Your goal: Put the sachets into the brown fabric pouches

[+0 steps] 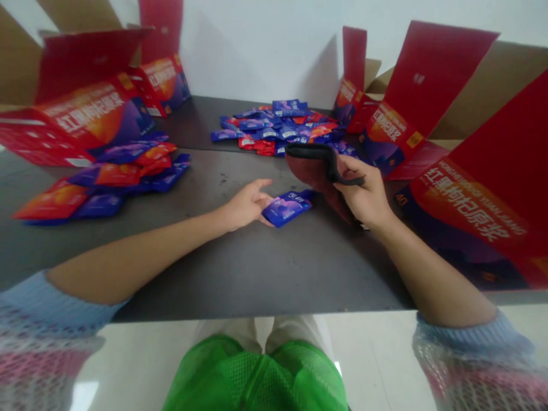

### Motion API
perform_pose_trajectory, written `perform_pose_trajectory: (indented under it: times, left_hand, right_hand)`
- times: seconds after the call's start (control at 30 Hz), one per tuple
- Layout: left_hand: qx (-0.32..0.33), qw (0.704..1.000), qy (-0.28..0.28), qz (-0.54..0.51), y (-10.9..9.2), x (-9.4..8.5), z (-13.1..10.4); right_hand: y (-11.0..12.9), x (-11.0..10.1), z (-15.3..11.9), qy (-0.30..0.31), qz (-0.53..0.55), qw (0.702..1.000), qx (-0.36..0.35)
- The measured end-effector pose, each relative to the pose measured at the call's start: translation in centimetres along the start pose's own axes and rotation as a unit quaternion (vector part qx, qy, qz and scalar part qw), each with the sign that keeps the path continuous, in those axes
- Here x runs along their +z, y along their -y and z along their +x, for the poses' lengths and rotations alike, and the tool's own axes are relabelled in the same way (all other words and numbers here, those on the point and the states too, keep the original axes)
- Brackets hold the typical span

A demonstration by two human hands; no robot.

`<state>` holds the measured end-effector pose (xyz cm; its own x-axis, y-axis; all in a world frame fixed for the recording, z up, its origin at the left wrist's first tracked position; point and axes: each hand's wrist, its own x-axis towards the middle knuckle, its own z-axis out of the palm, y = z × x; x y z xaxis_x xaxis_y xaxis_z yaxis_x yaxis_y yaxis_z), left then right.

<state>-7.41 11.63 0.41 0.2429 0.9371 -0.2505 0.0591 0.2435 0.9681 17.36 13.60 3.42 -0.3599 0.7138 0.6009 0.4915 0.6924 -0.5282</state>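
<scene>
My left hand (pixel 247 204) holds a blue and purple sachet (pixel 286 208) by its near end, just above the dark table (pixel 257 268). My right hand (pixel 363 193) grips a dark red pouch with a black rim (pixel 314 162), held open toward the sachet. The sachet's far end lies close to the pouch's mouth. A heap of blue and red sachets (pixel 278 128) lies behind the pouch at the back of the table.
A second heap of sachets (pixel 124 174) lies at the left. Red printed cartons stand open at the left (pixel 81 117) and right (pixel 479 200), with more at the back right (pixel 389 134). A green mesh item (pixel 257 377) sits in my lap.
</scene>
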Motion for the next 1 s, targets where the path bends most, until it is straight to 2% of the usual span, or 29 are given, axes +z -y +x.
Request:
perform_pose_trajectory:
  times: [0.07, 0.1, 0.17, 0.23, 0.3, 0.4, 0.53, 0.73, 0.9, 1.0]
  left_hand:
    - [0.0, 1.0, 0.005, -0.008, -0.1, 0.1, 0.0]
    - [0.008, 1.0, 0.007, -0.008, -0.1, 0.1, 0.0]
    - [0.033, 0.999, 0.008, -0.01, 0.0, 0.0, 0.1]
    - [0.034, 0.999, -0.003, -0.02, -0.1, -0.1, 0.2]
    - [-0.001, 0.999, -0.011, -0.031, -0.2, -0.1, 0.4]
    - [-0.036, 0.999, -0.02, -0.033, -0.7, 0.0, 0.4]
    - [-0.025, 0.999, -0.009, -0.025, -0.8, 0.2, 0.0]
    - [0.032, 0.999, 0.026, -0.022, 0.8, -0.3, 0.6]
    - [0.033, 0.999, 0.017, -0.026, 1.3, -0.1, 0.9]
    - [0.024, 0.999, 0.004, -0.023, 0.7, 0.1, 0.6]
  right_hand:
    - [1.4, 1.0, -0.7, 0.021, 0.038, 0.999, -0.011]
    - [1.8, 1.5, -1.2, 0.054, 0.055, 0.997, -0.021]
    - [2.2, 2.8, -2.0, 0.159, 0.059, 0.984, -0.052]
    - [1.9, 3.8, -2.5, 0.238, 0.043, 0.965, -0.096]
    - [1.2, 4.2, -2.4, 0.274, 0.033, 0.952, -0.132]
    - [0.1, 3.5, -1.6, 0.301, 0.048, 0.94, -0.151]
    - [-0.8, 1.3, -0.3, 0.311, 0.033, 0.938, -0.153]
    - [-2.0, -0.5, 0.1, 0.311, -0.086, 0.939, -0.122]
    - [-3.4, -1.0, -0.1, 0.272, -0.195, 0.939, -0.086]
    - [-4.1, -1.6, 0.0, 0.218, -0.226, 0.948, -0.047]
